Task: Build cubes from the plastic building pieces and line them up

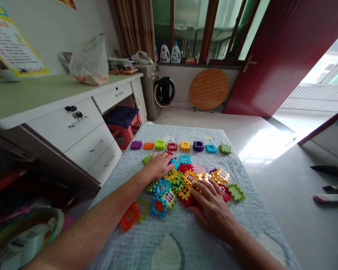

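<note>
A heap of notched plastic building blocks [178,182] in red, yellow, green, blue and orange lies on the cloth-covered table. My left hand [158,165] rests palm down at the heap's upper left, its fingers stretched out beside a light-blue block [174,162]. Over the heap's right side my right hand [212,204] is spread, fingers on yellow and red blocks; what lies beneath the palm is hidden. Beyond the heap, several blocks form a row, from a purple block [136,144] at the left to a green block [224,149] at the right.
A pale blue cloth [214,245] covers the table. At the left stands a desk [53,92] with drawers and a plastic bag [90,62] on top. A stool [122,118], washing machine [150,90], round wooden board [208,89] and red door [266,56] are farther back.
</note>
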Tool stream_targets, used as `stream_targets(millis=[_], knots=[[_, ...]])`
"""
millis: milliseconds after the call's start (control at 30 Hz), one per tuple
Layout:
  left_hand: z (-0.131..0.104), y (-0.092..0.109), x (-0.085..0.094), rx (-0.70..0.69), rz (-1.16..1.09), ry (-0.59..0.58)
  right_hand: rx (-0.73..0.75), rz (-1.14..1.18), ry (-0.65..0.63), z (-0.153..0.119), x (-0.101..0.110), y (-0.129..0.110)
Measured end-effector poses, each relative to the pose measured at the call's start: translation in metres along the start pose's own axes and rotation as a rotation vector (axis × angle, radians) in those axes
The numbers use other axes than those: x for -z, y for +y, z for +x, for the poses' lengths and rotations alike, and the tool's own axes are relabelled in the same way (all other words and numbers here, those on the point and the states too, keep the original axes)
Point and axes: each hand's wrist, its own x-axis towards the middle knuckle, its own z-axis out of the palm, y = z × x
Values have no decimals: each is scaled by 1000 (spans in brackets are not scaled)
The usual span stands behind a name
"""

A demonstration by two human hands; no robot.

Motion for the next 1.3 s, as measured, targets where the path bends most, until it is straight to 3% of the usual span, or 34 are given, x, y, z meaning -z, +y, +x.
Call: stream_targets(millis=[200, 300, 400, 567, 700, 867, 1067, 1167, 1300], knots=[[-23, 0, 11, -66, -279, 5, -44, 49, 97, -3, 5, 6], [-37, -3, 25, -22, -445, 108, -68, 93, 139, -3, 6, 10], [-52, -11, 36, 75, -479, 211, -129, 132, 185, -5, 6, 18], [-69, -28, 36, 143, -422, 212, -209, 188, 214, -3, 8, 31], [-69, -37, 20, 157, -390, 265, -186, 236, 94, 15, 16, 28], [-67, -45, 6, 163, -319, 330, -118, 186, -84, 62, 20, 18], [-72, -58, 4, 191, -263, 333, -321, -58, -300, 108, 4, 27], [-72, -62, 3, 211, -285, 313, -443, -74, -309, 111, -4, 34], [-71, -60, 1, 221, -328, 277, -459, 78, -262, 105, -11, 42]])
